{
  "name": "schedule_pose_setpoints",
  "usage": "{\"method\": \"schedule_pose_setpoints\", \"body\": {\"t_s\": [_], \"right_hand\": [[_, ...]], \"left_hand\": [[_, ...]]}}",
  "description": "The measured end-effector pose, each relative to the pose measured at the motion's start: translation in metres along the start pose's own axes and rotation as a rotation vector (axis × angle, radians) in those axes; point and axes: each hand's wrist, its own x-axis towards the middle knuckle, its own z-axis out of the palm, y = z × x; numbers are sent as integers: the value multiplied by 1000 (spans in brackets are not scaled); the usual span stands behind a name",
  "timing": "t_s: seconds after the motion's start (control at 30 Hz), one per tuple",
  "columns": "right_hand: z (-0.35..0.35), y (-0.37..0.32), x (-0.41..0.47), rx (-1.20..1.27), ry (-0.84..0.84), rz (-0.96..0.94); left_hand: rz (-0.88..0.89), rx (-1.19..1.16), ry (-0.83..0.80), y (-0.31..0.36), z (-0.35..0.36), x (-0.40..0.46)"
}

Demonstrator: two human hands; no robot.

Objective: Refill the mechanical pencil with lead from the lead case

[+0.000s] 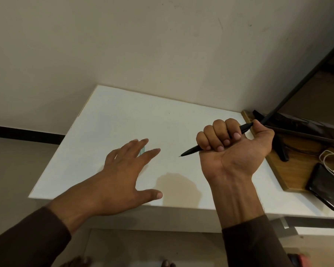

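Observation:
My right hand [233, 149] grips a black mechanical pencil [191, 151] in a fist above the white table [123, 116]. The pencil's tip points left and down, and its rear end sticks out past my thumb at the upper right. My left hand [123, 170] is spread flat with straight fingers over the table's left middle. Between its fingertips shows a small greenish sliver, the lead case [142, 150], mostly hidden under the fingers. I cannot tell whether the fingers touch it.
A wooden board [297, 170] at the right holds a black phone [326, 185], a white cable [332, 158] and the black foot of a stand [280, 147]. The pale wall rises behind the table. The table's near edge runs below my wrists.

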Motion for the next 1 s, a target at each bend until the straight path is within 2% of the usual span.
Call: {"method": "schedule_pose_setpoints", "body": {"t_s": [0.7, 1.0], "right_hand": [[-1, 0, 1, -2, -9, -9], [-2, 0, 1, -2, 1, -14]], "left_hand": [[76, 116, 17, 7, 1, 1], [105, 82, 30, 9, 0, -1]]}}
